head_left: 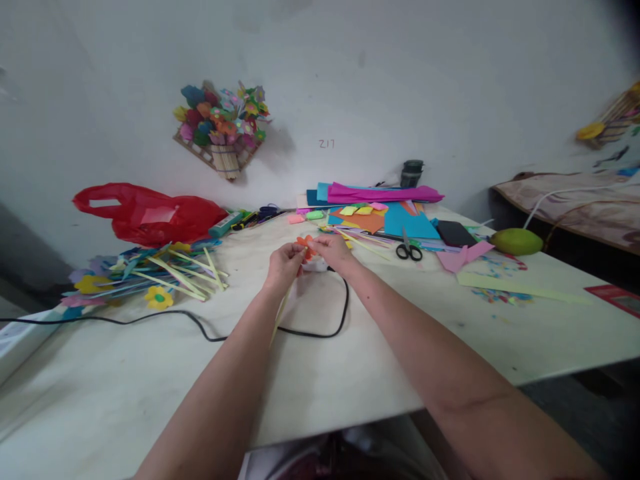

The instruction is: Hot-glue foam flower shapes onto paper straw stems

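My left hand (285,264) and right hand (332,250) pinch the orange flower (309,248) between closed fingers. Right of this flower lie black scissors (409,250).

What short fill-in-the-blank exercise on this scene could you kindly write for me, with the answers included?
1. The flower between the left hand and the right hand is coloured ____.
2. The plastic bag at the back left of the table is coloured ____.
3. The scissors have handles coloured ____.
4. In the picture, the green fruit lies to the ____ of the scissors.

Missing words: orange; red; black; right.
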Demonstrator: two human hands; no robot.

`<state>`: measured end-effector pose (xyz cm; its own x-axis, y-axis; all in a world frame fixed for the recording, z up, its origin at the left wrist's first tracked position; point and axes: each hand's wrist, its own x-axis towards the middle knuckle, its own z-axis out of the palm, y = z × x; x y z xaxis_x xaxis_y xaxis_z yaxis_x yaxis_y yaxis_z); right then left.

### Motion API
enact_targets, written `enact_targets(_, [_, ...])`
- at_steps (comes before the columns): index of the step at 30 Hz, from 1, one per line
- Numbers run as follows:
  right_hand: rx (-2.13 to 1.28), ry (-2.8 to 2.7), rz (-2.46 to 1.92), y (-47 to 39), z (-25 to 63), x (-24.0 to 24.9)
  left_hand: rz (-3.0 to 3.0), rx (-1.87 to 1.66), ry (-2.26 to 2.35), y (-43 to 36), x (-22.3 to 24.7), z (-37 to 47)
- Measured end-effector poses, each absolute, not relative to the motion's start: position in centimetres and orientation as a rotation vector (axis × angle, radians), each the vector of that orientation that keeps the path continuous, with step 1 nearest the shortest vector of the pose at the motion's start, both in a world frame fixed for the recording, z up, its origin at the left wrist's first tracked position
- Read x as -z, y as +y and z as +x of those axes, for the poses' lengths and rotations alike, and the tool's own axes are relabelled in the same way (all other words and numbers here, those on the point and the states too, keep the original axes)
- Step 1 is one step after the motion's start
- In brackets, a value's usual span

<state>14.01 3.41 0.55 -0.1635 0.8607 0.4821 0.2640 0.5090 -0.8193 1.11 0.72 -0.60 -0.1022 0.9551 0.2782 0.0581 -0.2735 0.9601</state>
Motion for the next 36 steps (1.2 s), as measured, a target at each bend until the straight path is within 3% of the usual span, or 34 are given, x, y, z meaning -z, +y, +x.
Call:
enact_targets(6, [-0.781,-1.695,-0.951,3.5,13.9,-0.4,1.392,-1.456,1.122,0.7,0.6,0.8])
enact_targets(11, [-0.418,-1.743,-0.823,3.5,14.1,-0.7,1.322,-1.530,1.030,0.3,0.1,0.7])
enact_targets(14, [-0.370,-1.652,-0.806,3.7,14.4,-0.6,1.286,-1.526,0.952,0.0,0.0,0.6])
enact_targets(24, [-0.747,-1.598,-1.037,4.6,13.9,0.6,1.209,-1.457,0.828,-0.2,0.3,0.1])
enact_targets(36, [-1.496,-1.637,-0.813,1.2,12.4,-1.0,0.975,-1.666,0.778,0.0,-0.5,-0.1])
